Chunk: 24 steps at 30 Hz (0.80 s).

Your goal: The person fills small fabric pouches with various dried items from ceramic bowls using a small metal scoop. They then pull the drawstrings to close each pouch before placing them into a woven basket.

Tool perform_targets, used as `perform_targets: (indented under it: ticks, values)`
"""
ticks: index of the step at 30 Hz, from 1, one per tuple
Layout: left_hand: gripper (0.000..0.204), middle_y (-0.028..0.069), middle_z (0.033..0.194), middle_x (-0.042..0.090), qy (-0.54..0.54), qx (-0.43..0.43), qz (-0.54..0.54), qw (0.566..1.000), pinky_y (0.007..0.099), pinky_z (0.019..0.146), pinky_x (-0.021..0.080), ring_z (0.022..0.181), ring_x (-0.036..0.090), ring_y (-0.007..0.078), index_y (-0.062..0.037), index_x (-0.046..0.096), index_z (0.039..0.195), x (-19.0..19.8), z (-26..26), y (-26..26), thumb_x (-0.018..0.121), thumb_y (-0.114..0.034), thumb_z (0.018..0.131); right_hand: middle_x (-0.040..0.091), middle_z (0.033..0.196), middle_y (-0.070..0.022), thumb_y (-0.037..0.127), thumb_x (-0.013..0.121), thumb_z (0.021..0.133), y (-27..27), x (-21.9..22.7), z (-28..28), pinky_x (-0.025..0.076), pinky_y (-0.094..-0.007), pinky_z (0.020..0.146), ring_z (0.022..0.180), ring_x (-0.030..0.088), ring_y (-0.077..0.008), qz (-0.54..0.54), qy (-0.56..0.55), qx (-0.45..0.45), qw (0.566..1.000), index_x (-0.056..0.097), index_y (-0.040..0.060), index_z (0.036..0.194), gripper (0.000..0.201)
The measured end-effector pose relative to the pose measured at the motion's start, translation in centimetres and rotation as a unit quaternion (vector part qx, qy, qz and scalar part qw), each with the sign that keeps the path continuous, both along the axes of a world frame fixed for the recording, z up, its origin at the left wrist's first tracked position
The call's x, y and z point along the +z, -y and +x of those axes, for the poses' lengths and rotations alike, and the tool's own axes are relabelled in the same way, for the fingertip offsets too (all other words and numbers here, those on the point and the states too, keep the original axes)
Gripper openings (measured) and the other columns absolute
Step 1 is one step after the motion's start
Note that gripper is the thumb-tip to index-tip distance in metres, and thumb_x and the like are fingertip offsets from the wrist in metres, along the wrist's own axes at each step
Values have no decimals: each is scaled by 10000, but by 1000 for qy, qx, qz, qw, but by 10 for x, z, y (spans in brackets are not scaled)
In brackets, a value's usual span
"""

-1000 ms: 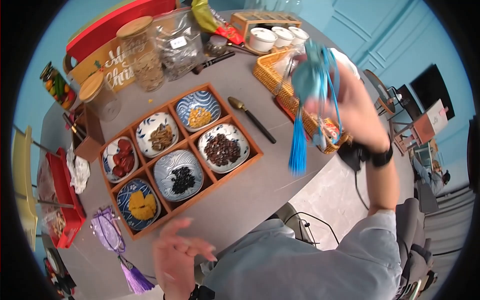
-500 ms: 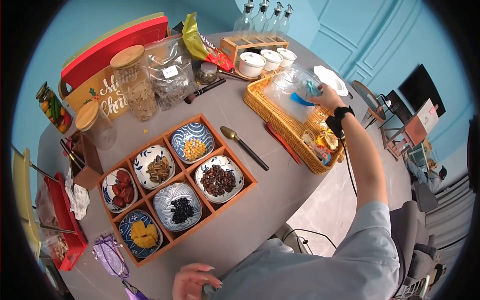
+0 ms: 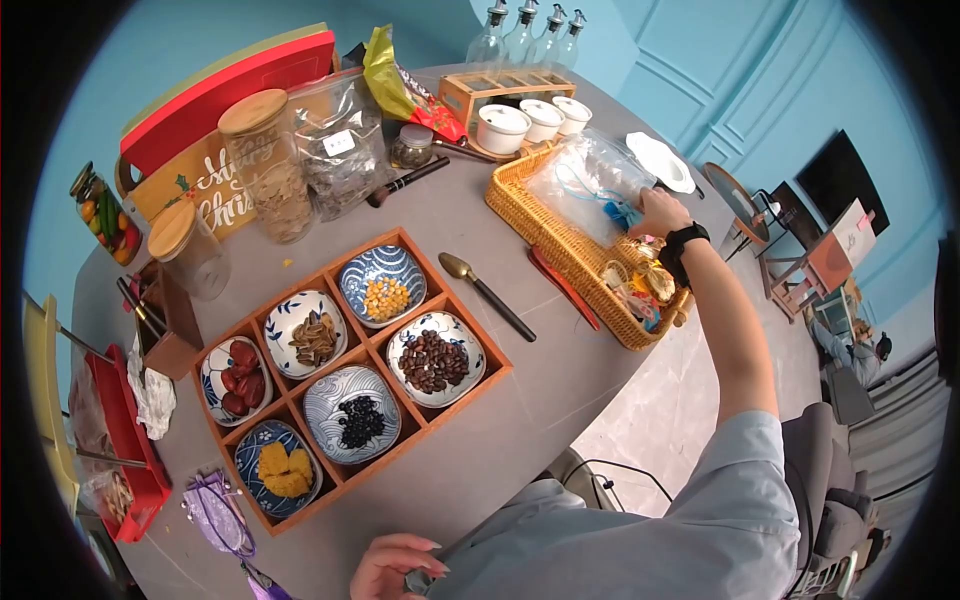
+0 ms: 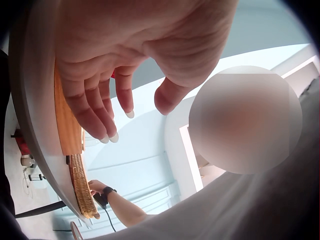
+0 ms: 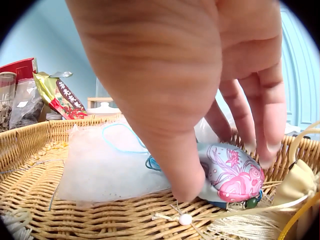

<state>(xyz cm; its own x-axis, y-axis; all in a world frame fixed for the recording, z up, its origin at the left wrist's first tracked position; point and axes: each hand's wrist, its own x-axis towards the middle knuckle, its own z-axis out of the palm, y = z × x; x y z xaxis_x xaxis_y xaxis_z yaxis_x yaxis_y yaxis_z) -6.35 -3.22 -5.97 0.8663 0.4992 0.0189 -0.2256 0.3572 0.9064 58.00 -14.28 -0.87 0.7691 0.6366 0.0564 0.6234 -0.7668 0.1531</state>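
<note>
In the head view my right hand (image 3: 660, 212) is down in the wicker basket (image 3: 505, 200) at the right of the table. The right wrist view shows its thumb and fingers around a light blue sachet (image 5: 235, 172) with a pink flower print, resting low over the basket's weave. The sachet's blue cord (image 5: 122, 140) loops over a clear plastic bag (image 5: 100, 170) beside it. My left hand (image 3: 400, 562) hovers by the table's front edge, fingers loosely bent, holding nothing. Nearest to it stands a divided wooden tray (image 3: 395, 447) of small bowls.
A purple sachet (image 3: 215, 510) lies left of the tray. Between tray and basket are a spoon (image 3: 490, 297) and red tongs-like tool (image 3: 565, 290). Lidded jars (image 3: 265, 170), white pots (image 3: 503, 130) and glass bottles (image 3: 488, 45) line the back. Cream sachet (image 5: 297, 185) lies in the basket.
My right hand has carried the blue sachet from in front of me out to the basket and lowered it inside. The left hand has drawn back toward the body.
</note>
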Motion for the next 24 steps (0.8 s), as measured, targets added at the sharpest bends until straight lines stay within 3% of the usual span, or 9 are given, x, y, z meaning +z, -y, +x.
perform_targets:
  ticks: [3, 6, 8, 13, 15, 17, 20, 23, 24]
  values:
    - [508, 178, 1288, 583, 0, 11, 40, 999, 336, 887, 508, 1023, 644, 218, 24, 591, 1222, 4, 1, -1, 652, -434, 1012, 673, 959, -193, 308, 843, 686, -1, -5, 6, 522, -463, 813, 955, 655, -384, 61, 16, 60, 996, 590, 17, 986, 488]
    - [501, 225, 1316, 556, -26, 21, 26, 999, 412, 862, 574, 1054, 666, 272, 14, 556, 1233, -9, -11, -2, 760, -327, 929, 725, 937, -202, 232, 786, 712, -2, -14, 23, 550, -471, 798, 921, 701, -374, 29, -55, 13, 998, 698, 34, 887, 279]
    - [440, 205, 1286, 575, -21, 31, 0, 999, 415, 914, 549, 1052, 665, 263, 18, 579, 1199, 0, -14, -3, 792, -220, 897, 710, 848, -182, 221, 765, 717, 4, -32, 42, 542, -462, 743, 813, 687, -367, 54, -36, 66, 996, 690, 31, 865, 252]
    - [407, 171, 1309, 570, -29, 46, 41, 998, 374, 984, 524, 1100, 640, 229, -10, 573, 1241, 17, -43, -21, 757, 24, 879, 628, 697, -103, 233, 817, 731, 6, -26, 53, 494, -385, 621, 669, 620, -234, 59, -97, 62, 992, 649, 6, 811, 294]
    - [368, 206, 1231, 612, -77, 110, 96, 986, 402, 923, 544, 1018, 673, 247, 9, 578, 1195, 24, -58, -26, 753, -111, 895, 616, 671, -87, 227, 809, 750, 11, -29, 72, 485, -379, 603, 642, 604, -216, 84, -87, 100, 988, 649, -2, 794, 282]
    - [360, 202, 1230, 609, -124, 153, 140, 970, 374, 912, 545, 1010, 673, 236, 6, 581, 1187, 34, -78, -36, 757, -101, 891, 662, 732, -146, 231, 775, 784, 9, -27, 74, 500, -393, 656, 691, 646, -252, 141, -26, 111, 983, 656, -17, 828, 278]
    - [262, 138, 1165, 639, -259, 220, 238, 910, 315, 847, 541, 936, 651, 167, 3, 626, 1077, 53, -100, -59, 777, -29, 864, 668, 762, -130, 173, 709, 892, -8, -9, 29, 484, -364, 644, 677, 627, -209, 232, -4, 160, 959, 663, -40, 919, 219]
    - [259, 70, 1013, 653, -430, 273, 392, 766, 291, 720, 519, 779, 618, 136, -22, 656, 1054, 55, -105, -98, 755, 55, 828, 616, 770, -67, 146, 659, 989, -33, 20, -69, 458, -299, 683, 710, 557, -128, 300, -33, 164, 939, 627, -43, 930, 201]
    - [293, 84, 989, 629, -427, 283, 438, 738, 302, 699, 512, 759, 611, 159, -20, 649, 1069, 54, -103, -112, 757, 63, 809, 602, 766, -53, 146, 651, 1001, -36, 25, -93, 449, -286, 681, 712, 544, -116, 315, -42, 176, 932, 625, -39, 936, 198]
